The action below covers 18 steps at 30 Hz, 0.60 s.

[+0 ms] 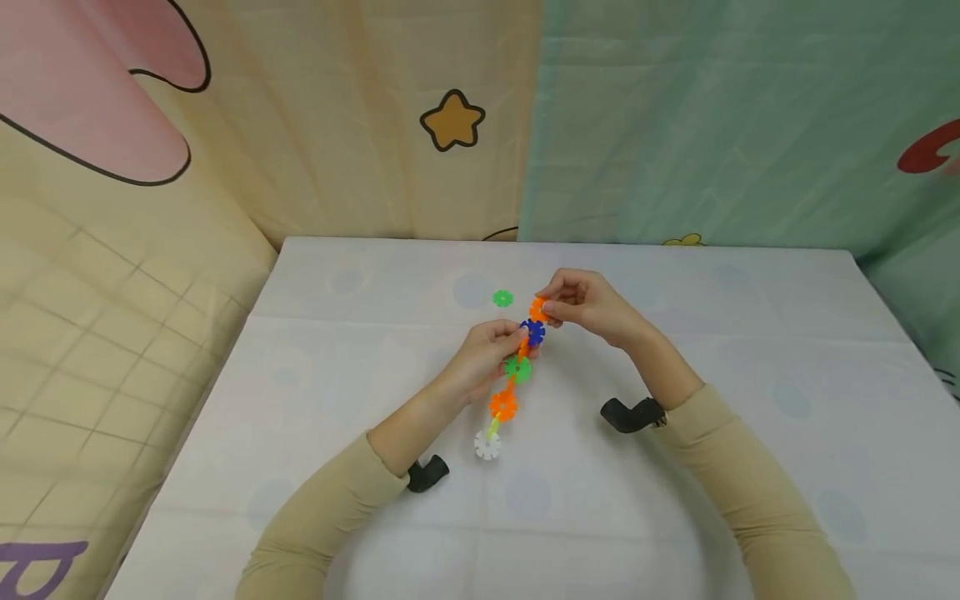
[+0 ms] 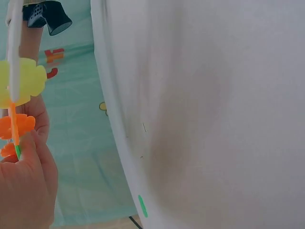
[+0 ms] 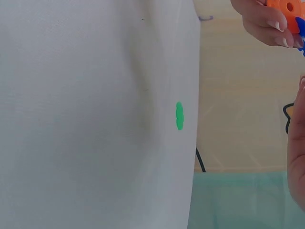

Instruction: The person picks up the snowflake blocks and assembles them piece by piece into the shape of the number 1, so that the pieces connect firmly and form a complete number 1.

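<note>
A chain of interlocking snowflake discs runs between my hands and down in the head view. White disc (image 1: 487, 446) hangs at its low end, then come yellow disc (image 1: 492, 428), orange disc (image 1: 503, 406) and green disc (image 1: 519, 369). Fingers of my left hand (image 1: 480, 360) pinch the chain near blue disc (image 1: 535, 333). My right hand (image 1: 596, 308) pinches another orange disc (image 1: 537, 309) at the blue one's upper edge; whether the two are locked I cannot tell. In the left wrist view, the white disc (image 2: 15, 52) shows edge-on before the yellow disc (image 2: 33, 83).
One loose green disc (image 1: 503, 298) lies flat on the white tabletop (image 1: 360, 367), just beyond my hands. Black wrist mounts (image 1: 632, 414) jut from both sleeves close above the table. Printed curtains (image 1: 360, 125) stand behind the table's far edge.
</note>
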Available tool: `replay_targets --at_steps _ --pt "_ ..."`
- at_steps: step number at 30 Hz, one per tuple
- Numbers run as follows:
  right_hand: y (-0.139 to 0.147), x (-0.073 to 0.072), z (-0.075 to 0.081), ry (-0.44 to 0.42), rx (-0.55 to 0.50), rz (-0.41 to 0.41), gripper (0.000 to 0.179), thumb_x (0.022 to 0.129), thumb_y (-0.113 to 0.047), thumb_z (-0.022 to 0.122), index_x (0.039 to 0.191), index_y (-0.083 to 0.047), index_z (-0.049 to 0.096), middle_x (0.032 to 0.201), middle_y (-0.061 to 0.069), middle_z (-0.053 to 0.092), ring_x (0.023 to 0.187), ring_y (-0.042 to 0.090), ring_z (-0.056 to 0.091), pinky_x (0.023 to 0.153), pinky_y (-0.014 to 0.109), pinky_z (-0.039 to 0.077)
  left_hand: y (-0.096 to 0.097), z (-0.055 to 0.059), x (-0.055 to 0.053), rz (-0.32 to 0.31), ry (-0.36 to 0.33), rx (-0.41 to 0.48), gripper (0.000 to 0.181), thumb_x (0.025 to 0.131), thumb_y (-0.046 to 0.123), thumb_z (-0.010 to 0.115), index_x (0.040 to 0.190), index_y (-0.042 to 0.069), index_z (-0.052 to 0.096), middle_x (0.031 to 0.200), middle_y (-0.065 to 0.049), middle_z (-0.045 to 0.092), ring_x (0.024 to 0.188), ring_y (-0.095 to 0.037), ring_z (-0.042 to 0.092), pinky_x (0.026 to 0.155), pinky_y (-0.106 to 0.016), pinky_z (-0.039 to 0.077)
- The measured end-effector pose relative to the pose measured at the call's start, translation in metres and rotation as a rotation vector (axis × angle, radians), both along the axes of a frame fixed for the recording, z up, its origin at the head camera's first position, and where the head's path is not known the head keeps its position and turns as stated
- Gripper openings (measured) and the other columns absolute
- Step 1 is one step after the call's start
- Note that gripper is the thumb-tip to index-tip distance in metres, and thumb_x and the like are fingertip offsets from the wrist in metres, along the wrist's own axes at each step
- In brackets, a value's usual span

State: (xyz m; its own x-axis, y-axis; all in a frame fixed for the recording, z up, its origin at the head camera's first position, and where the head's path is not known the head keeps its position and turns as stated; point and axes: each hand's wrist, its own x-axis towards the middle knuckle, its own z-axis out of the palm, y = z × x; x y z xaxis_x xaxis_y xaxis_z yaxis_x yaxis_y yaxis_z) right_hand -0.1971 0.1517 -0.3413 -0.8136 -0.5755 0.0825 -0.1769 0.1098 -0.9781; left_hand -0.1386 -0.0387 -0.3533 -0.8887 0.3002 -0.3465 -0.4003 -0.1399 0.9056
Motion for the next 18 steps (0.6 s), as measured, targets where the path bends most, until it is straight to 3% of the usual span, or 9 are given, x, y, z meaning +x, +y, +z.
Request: replay_targets --at_steps 8,13,18 --pt "0.0005 0.0024 0.0019 0.093 -0.016 0.075 0.005 0.089 0.009 0.054 0.093 0.011 0.058 0.083 0.002 0.067 0.066 0.021 0.057 0.064 0.026 0.052 0.0011 0.0004 0.0027 -0.016 -0.005 -0.032 0.016 0.098 0.006 0.045 0.099 -0.007 0.054 0.092 -0.013 0.064 0.086 -0.022 0.066 0.083 -0.033 0.051" --pt "-0.0017 0.0055 0.0036 0.168 -0.038 0.045 0.004 0.088 0.011 0.055 0.090 0.011 0.058 0.081 0.000 0.065 0.064 0.017 0.056 0.061 0.024 0.051 0.0015 0.0027 0.0027 -0.012 0.015 -0.017 0.017 0.098 0.007 0.045 0.098 -0.007 0.054 0.093 -0.014 0.065 0.091 -0.026 0.066 0.084 -0.034 0.051" --pt "-0.0036 0.0089 0.0006 0.143 -0.111 0.016 0.004 0.087 0.013 0.054 0.088 0.012 0.058 0.081 0.000 0.065 0.063 0.014 0.056 0.061 0.022 0.051 0.0020 0.0041 0.0037 -0.002 0.010 -0.004 0.016 0.098 0.006 0.046 0.098 -0.007 0.055 0.090 -0.012 0.065 0.085 -0.021 0.066 0.084 -0.036 0.050"
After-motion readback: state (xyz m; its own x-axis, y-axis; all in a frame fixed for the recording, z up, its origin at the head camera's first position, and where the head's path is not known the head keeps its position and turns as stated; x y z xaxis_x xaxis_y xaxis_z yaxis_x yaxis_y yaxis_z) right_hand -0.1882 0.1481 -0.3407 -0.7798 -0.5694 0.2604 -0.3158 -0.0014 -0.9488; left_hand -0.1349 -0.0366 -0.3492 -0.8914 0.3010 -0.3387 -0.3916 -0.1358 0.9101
